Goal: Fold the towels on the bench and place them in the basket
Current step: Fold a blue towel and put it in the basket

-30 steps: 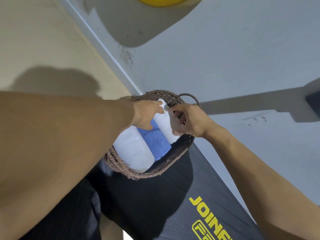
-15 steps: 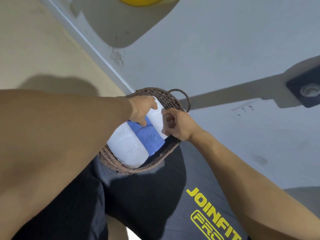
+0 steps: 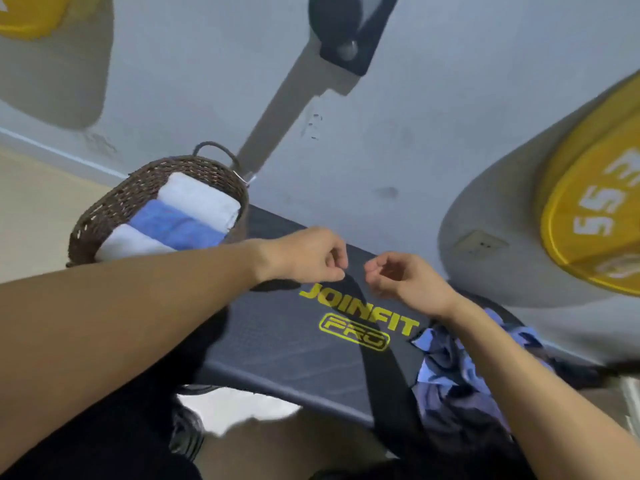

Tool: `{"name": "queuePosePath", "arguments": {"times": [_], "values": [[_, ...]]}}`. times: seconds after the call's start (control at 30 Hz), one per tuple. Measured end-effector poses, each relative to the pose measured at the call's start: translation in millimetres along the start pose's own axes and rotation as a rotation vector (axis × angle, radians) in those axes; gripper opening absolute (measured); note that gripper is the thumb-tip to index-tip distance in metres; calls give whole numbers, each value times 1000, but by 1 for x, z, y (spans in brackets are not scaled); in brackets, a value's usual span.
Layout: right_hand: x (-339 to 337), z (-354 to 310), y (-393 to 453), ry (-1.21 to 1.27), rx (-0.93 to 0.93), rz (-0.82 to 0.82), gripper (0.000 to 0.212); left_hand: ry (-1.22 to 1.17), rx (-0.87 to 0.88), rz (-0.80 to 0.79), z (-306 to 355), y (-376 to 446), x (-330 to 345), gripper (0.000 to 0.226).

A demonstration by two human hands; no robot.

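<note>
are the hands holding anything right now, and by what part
Nothing is held. The left hand and right hand hang loosely curled and empty above the bench.

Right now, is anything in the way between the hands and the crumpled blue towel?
Nothing visible blocks it. The crumpled blue towel lies on the bench, partly under the right forearm. The left hand and right hand hold nothing.

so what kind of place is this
Most likely a gym or home workout room. The towels sit in a basket on a padded bench printed JOINFIT PRO, and a yellow weight plate marked 55 is close by.
</note>
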State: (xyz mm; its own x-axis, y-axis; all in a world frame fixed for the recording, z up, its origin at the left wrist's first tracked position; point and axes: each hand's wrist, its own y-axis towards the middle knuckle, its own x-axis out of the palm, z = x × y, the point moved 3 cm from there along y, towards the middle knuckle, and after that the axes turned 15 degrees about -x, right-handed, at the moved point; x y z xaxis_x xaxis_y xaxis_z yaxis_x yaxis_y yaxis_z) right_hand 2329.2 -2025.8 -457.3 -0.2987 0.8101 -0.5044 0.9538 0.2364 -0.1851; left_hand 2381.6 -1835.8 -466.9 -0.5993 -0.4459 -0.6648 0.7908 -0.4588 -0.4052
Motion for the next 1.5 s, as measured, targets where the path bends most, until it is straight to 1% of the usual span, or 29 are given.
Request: {"name": "queuePosePath", "arguments": {"times": [0.07,0.13,0.17,0.27,0.33,0.37,0.4,0.43,0.5,0.53,0.57,0.63,0.7,0.73,0.77,0.87,0.93,1.0,1.13,1.23,1.27,1.33,1.37,1.43,1.5], "values": [[-28,27,-39,-85,95,-15,6,-42,13,-72,37,2,43,15],[-55,53,-77,-162,185,3,3,-20,22,-76,71,8,85,18],[-68,65,-96,-222,214,40,5,-8,21,-63,86,11,106,20],[-103,98,-147,-487,257,227,8,-60,38,-64,126,19,168,27],[-120,116,-172,-576,280,388,7,-132,97,-77,148,21,201,40],[-127,124,-183,-565,288,477,9,-171,124,-86,156,21,215,47],[-132,130,-193,-535,287,550,17,-210,138,-105,163,21,228,53],[-135,136,-201,-509,278,578,30,-241,134,-132,169,21,240,57],[-134,147,-210,-443,271,520,54,-287,96,-160,177,22,260,58],[-131,152,-210,-380,289,474,59,-339,59,-151,179,24,266,56],[-128,155,-208,-303,311,438,58,-410,10,-130,181,27,270,52],[-121,157,-199,-136,353,417,43,-529,-71,-83,187,32,268,42],[-116,154,-187,-40,372,421,25,-634,-122,-88,192,33,261,42],[-113,152,-181,22,371,440,19,-657,-131,-88,194,32,255,42],[-109,149,-176,134,362,480,16,-653,-118,-71,195,31,247,39],[-97,130,-159,629,296,584,19,-626,-43,-35,192,27,211,23],[-92,114,-149,831,259,571,19,-565,-37,-24,185,23,184,23],[-87,95,-137,946,216,529,20,-523,-31,-10,176,19,159,23],[-66,64,-110,1028,202,406,15,-493,-13,-36,147,5,114,19],[-42,51,-91,984,242,257,15,-390,-28,-79,116,-1,86,20],[-33,49,-84,943,255,214,21,-359,-46,-89,103,-3,79,22],[-15,48,-72,864,276,143,41,-322,-62,-114,80,-8,69,22],[-6,47,-67,825,292,117,42,-310,-70,-126,70,-9,67,22],[11,46,-57,787,332,88,26,-263,-92,-116,55,-8,64,19],[20,44,-47,795,351,67,16,-135,-106,-24,44,-2,59,16]]}}
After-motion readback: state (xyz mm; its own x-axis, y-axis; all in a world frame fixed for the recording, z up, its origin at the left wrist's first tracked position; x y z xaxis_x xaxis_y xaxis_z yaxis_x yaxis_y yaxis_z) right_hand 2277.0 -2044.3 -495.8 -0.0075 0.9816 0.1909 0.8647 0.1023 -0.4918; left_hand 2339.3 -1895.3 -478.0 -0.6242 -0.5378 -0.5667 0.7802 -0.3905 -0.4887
